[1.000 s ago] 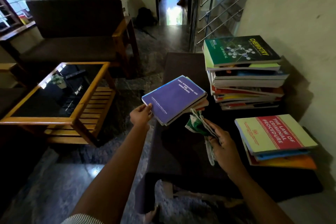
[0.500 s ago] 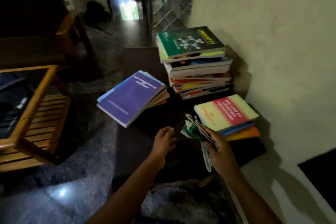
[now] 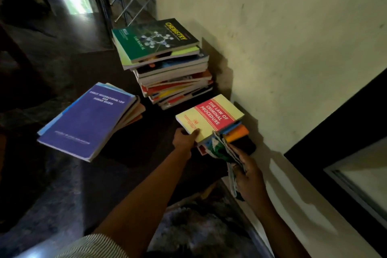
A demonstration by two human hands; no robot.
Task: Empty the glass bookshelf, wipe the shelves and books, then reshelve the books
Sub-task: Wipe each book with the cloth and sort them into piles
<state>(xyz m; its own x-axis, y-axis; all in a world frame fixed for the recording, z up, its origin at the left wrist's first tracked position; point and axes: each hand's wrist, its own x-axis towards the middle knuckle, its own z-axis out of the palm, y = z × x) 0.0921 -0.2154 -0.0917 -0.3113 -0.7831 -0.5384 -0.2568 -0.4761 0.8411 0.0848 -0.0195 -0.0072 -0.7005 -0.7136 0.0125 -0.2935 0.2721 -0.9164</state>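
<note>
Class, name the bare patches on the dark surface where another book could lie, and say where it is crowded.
Bare: the dark surface between the purple pile and the red-and-yellow pile. Crowded along the wall: tall stack, that pile, left hand, right hand, cloth.

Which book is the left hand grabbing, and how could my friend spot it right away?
Find the pale wall and the tall book stack beside it, topped by a green Chemistry manual. Nearer the camera sits a short pile; the left hand grips its top book. Only this one has a pale yellow cover with a red band reading The Law of Criminal Procedure.
</note>
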